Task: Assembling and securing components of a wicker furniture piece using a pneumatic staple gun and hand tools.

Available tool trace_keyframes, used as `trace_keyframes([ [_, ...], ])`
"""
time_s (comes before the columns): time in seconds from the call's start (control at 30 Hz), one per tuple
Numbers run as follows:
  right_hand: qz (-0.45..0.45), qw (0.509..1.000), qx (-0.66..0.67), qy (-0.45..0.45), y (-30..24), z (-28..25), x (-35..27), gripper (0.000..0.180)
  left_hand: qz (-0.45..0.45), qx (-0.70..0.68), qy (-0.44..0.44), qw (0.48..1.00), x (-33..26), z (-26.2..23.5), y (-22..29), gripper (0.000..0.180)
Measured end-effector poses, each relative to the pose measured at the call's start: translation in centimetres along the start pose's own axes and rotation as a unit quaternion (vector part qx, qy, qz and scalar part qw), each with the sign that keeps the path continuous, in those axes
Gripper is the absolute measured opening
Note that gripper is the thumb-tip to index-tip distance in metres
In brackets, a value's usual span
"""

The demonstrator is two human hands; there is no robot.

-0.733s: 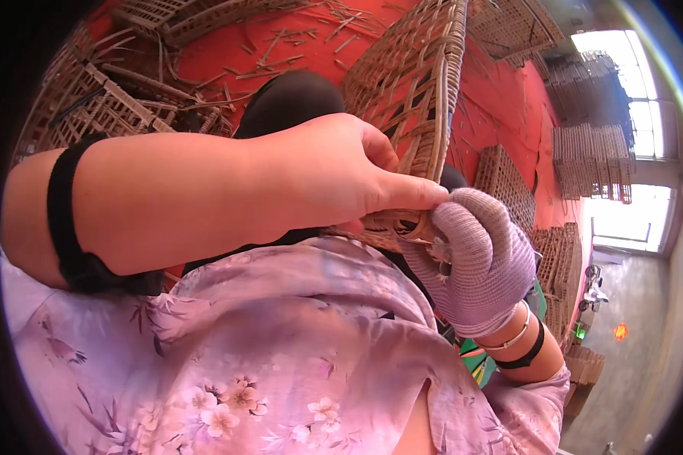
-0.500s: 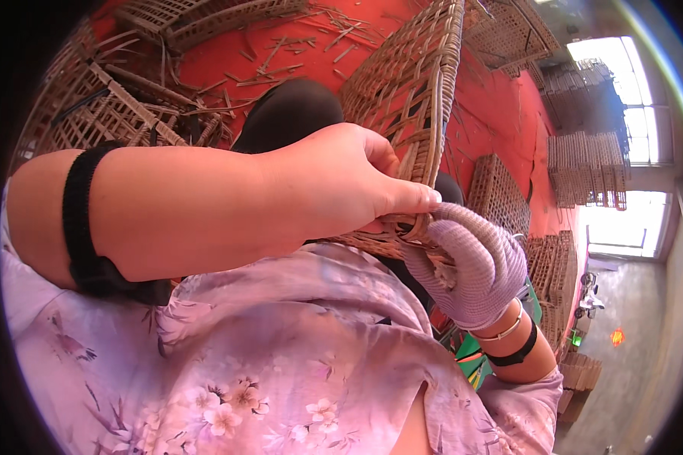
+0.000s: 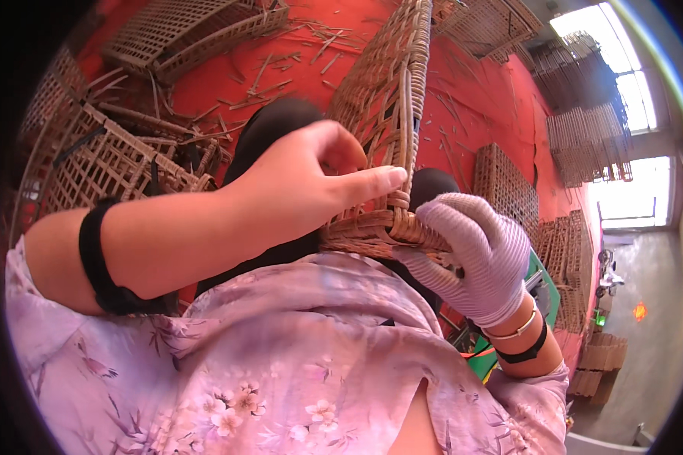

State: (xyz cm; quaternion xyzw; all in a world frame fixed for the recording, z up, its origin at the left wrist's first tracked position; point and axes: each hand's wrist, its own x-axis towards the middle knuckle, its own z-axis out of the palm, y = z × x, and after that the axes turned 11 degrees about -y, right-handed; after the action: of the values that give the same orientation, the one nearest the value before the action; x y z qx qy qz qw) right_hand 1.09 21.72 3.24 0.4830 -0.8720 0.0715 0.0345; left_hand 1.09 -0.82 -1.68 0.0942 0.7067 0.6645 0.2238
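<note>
A brown wicker basket [image 3: 379, 98] stands on its side against my lap, its woven rim nearest me. My bare left hand [image 3: 303, 178] lies against the basket's near wall, fingers stretched along the rim, thumb tucked behind. My right hand [image 3: 474, 250], in a pale striped knit glove, curls around the braided rim at the basket's lower right corner and grips it. A black band sits on my left forearm, and a bangle and a black band on my right wrist.
Flat wicker panels [image 3: 114, 159] and loose cane offcuts [image 3: 296, 45] lie on the red floor [image 3: 478, 98] to the left and ahead. More woven panels [image 3: 508, 189] lean at the right, with stacks near a bright window [image 3: 630, 53].
The view has tilted so the basket sits more centred. My left hand's fingers have straightened along the rim, and my gloved right hand has shifted its hold slightly lower on the rim.
</note>
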Motion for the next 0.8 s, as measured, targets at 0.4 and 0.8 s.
trace_keyframes([
  [0.4, 0.014, 0.999, 0.011, 0.033, 0.1, 0.7, -0.5, 0.042, 0.199, 0.018, -0.022, 0.98, 0.5, 0.0, -1.8, 0.013],
  [0.8, 0.02, 0.995, 0.036, 0.093, 0.1, 1.7, -0.4, 0.044, 0.13, 0.143, -0.003, 0.981, 3.7, -0.8, 0.6, 0.031],
])
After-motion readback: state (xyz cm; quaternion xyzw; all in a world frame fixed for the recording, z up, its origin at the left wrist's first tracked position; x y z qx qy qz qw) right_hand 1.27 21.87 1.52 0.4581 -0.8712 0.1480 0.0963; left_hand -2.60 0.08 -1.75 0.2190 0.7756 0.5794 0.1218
